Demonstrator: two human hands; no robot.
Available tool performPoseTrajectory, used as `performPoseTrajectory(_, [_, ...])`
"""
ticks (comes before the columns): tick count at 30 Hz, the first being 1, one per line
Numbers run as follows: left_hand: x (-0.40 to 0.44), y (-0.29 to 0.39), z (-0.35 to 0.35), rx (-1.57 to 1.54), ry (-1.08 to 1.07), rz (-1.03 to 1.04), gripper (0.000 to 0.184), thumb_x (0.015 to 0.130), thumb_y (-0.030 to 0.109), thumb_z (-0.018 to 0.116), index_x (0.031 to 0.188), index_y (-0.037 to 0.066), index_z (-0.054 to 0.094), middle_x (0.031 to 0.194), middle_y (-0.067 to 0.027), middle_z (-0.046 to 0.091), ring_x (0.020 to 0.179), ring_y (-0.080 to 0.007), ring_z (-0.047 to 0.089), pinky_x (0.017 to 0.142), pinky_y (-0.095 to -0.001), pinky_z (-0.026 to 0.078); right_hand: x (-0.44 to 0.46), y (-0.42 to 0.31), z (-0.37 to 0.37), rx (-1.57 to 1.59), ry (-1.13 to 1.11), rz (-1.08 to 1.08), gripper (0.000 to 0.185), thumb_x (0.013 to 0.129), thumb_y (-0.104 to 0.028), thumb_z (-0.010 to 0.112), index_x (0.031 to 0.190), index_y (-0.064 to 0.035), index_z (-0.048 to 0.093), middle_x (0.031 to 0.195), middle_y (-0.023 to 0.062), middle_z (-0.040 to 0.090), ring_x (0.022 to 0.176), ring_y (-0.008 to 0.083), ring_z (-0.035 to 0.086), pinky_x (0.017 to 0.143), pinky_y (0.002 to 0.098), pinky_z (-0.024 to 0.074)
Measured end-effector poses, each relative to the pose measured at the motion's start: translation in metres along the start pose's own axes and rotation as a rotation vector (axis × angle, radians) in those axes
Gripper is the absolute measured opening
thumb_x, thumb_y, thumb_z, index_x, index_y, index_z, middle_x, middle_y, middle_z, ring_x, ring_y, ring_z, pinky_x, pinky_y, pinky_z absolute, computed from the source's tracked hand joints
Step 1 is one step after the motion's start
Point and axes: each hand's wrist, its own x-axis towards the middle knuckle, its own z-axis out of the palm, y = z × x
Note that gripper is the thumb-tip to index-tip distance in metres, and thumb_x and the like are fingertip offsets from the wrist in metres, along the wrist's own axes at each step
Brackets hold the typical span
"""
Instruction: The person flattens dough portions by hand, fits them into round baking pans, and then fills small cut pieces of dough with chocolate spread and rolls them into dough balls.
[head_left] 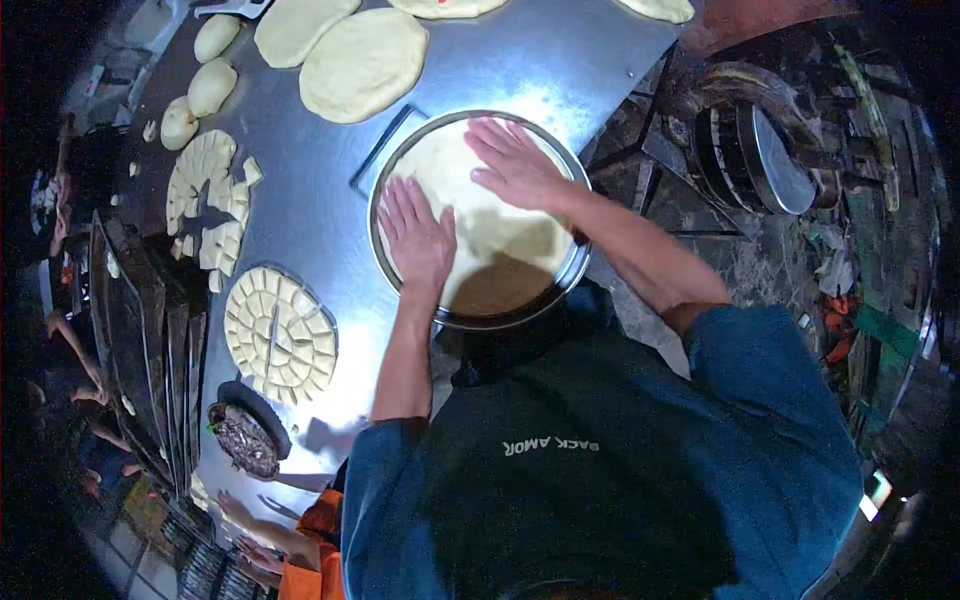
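Smooth, pale dough [500,238] lies in a round metal pan [374,222] at the right edge of the steel table [300,220]. The left hand [418,238] and right hand [522,172] rest flat on it, fingers slightly apart.

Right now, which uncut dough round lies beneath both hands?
The dough round inside the circular pan; the other uncut rounds lie directly on the metal table.
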Motion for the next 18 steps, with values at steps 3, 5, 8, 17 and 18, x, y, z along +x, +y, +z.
performPoseTrajectory(3, [0.015,-0.007,-0.025,-0.035,-0.179,-0.124,0.057,0.093,0.032,0.047,0.137,-0.005,0.039,0.144,-0.0254,0.035,0.135,-0.0398,0.033,0.113,-0.0486,0.022,0.008,-0.003,-0.007,0.033,-0.095,0.061,0.068,0.097,-0.048,0.031,0.147,-0.0017,0.024,0.155,0.0162,0.017,0.145,0.0284,0.008,0.117,0.0459,0.0026])
performPoseTrajectory(5, [0.021,-0.007,-0.027,-0.278,-0.079,0.128,0.053,0.092,0.027,0.049,0.133,-0.005,0.044,0.141,-0.0252,0.040,0.131,-0.0399,0.038,0.111,-0.0498,0.026,-0.023,-0.004,0.000,-0.293,-0.029,0.018,0.063,0.098,-0.042,0.033,0.148,-0.0043,0.023,0.155,0.0145,0.017,0.145,0.0275,0.008,0.117,0.0472,0.0014])
performPoseTrajectory(8, [0.044,-0.001,0.007,-0.072,-0.067,0.259,0.063,0.096,0.038,0.040,0.144,-0.001,0.027,0.151,-0.0220,0.024,0.140,-0.0369,0.022,0.114,-0.0482,0.019,0.002,0.003,-0.013,-0.016,-0.117,-0.056,0.066,0.098,-0.049,0.027,0.146,-0.0038,0.027,0.155,0.0153,0.018,0.145,0.0261,0.008,0.117,0.0452,0.0005])
performPoseTrajectory(17, [0.042,0.026,-0.018,-0.133,-0.188,0.022,0.060,0.095,0.037,0.041,0.140,-0.002,0.034,0.147,-0.0270,0.027,0.138,-0.0399,0.024,0.114,-0.0502,0.017,-0.002,0.026,-0.017,0.102,-0.086,0.043,0.068,0.096,-0.047,0.036,0.146,-0.0013,0.026,0.155,0.0157,0.017,0.145,0.0279,0.010,0.117,0.0460,0.0049])
performPoseTrajectory(18, [0.047,0.028,-0.014,-0.218,-0.096,0.163,0.058,0.095,0.037,0.041,0.139,-0.001,0.036,0.146,-0.0267,0.030,0.137,-0.0402,0.027,0.114,-0.0500,0.017,-0.015,0.031,-0.009,-0.098,-0.035,0.101,0.069,0.096,-0.048,0.036,0.146,-0.0013,0.026,0.155,0.0153,0.016,0.145,0.0277,0.009,0.117,0.0465,0.0043])
